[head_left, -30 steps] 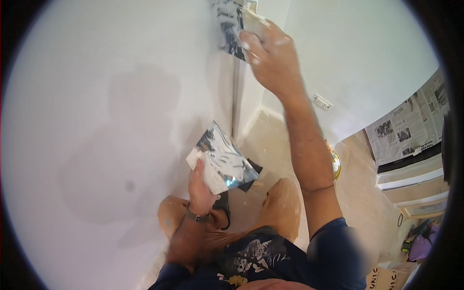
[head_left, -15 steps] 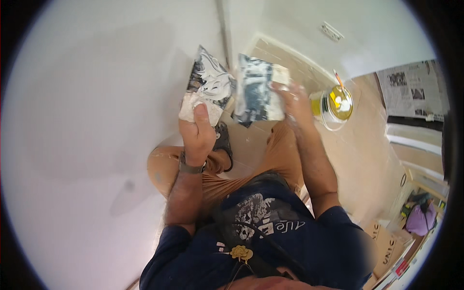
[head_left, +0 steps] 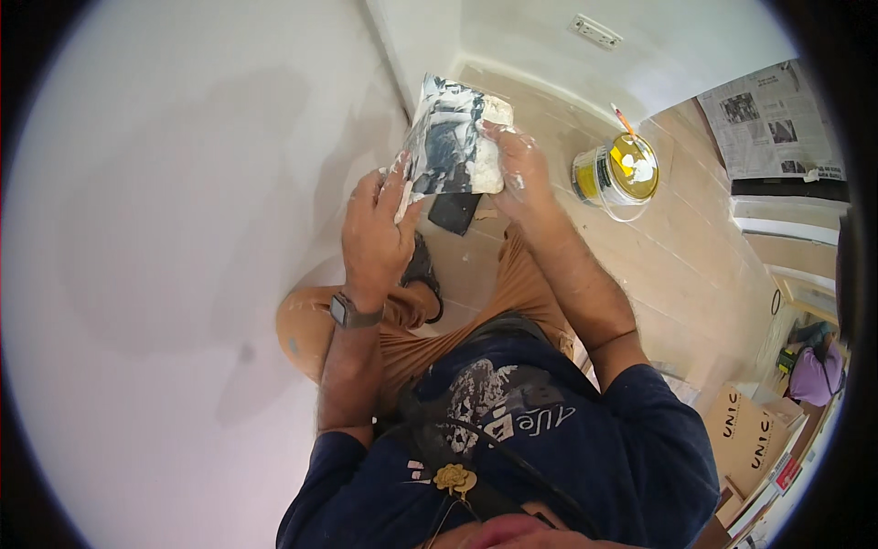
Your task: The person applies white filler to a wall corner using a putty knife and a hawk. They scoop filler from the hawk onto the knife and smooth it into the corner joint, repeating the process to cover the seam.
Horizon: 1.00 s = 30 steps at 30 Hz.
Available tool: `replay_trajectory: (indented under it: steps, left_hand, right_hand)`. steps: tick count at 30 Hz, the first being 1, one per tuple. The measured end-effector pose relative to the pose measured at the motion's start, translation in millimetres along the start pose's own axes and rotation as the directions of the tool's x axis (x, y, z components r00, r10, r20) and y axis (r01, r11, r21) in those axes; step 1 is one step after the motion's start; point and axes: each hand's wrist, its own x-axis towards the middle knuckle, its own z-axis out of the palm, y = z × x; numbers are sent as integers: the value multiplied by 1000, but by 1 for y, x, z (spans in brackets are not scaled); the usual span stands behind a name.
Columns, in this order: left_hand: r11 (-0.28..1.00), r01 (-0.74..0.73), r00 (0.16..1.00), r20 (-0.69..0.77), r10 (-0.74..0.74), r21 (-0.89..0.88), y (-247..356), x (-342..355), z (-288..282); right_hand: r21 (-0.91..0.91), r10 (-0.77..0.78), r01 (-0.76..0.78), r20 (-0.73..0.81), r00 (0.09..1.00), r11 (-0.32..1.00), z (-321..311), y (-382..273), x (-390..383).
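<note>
Head view: both hands meet above the tiled floor (head_left: 666, 240), near the pale wall (head_left: 155, 265) at the person's left, and neither scraper appears to touch that wall.
Paste work: apparently midway, as both tools are in hand and white paste is on the upper blade; the wall looks pale and even, though how much of it carries paste I cannot tell.
Left to do: the paste on the blade is unspent, by the look of it; how much wall wants more, the view does not show.
Upper scraper (head_left: 450, 137): wide, flat and dark, streaked white with bare metal between; its pale handle is crusted and faces the right hand.
Lower scraper (head_left: 403, 203): mostly hidden; only a pale edge shows by the fingers, so its load is unclear.
Right grip: the right hand (head_left: 521, 169) is clamped on the upper scraper's handle.
Left grip: the left hand (head_left: 373, 233) seems closed around the lower scraper.
Bucket (head_left: 589, 176): on the floor to the right, well apart from the blades.
</note>
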Motion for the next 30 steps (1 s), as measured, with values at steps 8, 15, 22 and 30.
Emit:
replay_trajectory:
  steps: [8, 15, 22, 30]
  left_hand:
    - [986, 127, 988, 107, -116, -105, -3, -5, 11]
    - [-87, 336, 819, 337, -465, -938, -11, -4, 7]
    - [-171, 212, 879, 264, -398, -962, -17, -11, 4]
    - [-352, 241, 853, 371, -367, -904, -8, -9, 3]
  right_hand:
    - [145, -66, 46, 133, 989, 988, -12, -42, -4]
    - [-700, -350, 679, 593, 725, 221, -42, -48, -37]
    - [-581, -99, 809, 803, 587, 86, -2, -32, -55]
    - [-646, -108, 745, 763, 638, -164, -22, -33, -38]
